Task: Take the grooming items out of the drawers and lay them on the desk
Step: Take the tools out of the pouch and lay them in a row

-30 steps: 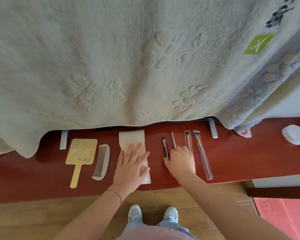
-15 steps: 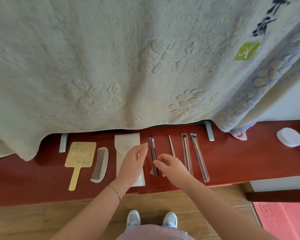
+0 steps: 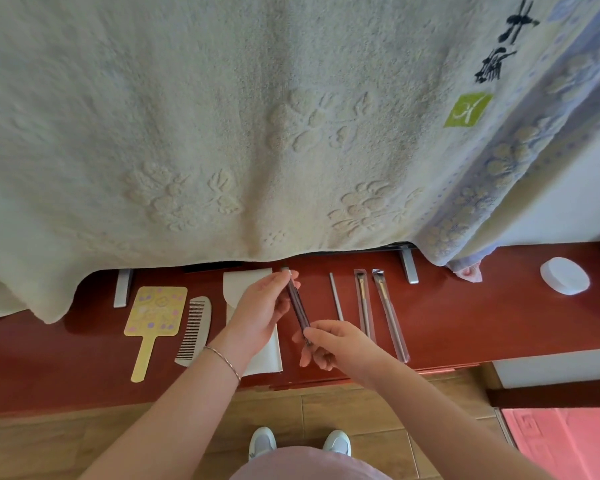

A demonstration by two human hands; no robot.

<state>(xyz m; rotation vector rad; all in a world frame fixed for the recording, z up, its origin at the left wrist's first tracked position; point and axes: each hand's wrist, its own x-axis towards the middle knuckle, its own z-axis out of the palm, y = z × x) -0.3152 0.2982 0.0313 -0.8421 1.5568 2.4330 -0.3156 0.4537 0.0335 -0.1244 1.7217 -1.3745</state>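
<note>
A red-brown desk [image 3: 465, 327] runs across the view above a wooden floor [image 3: 66, 441]; a pale embossed towel [image 3: 222, 116] hangs over its back, hiding whatever stands behind. From the left lie a yellow hand mirror [image 3: 153, 315], a comb [image 3: 194, 329] and a white pouch [image 3: 238, 292]. The left hand [image 3: 260, 313] pinches the top of a dark sleeved brush [image 3: 298, 308], the right hand [image 3: 333, 344] its lower end, above the desk. Two sleeved brushes [image 3: 378, 310] lie beyond.

Both arms are bare — no sleeves show. A thin shiny metal bracelet [image 3: 222, 360] goes round the wrist just behind the left hand [image 3: 257, 318]. Below the hands are two white and grey sneakers [image 3: 300, 441] — and a bit of pink clothing [image 3: 305, 465].
</note>
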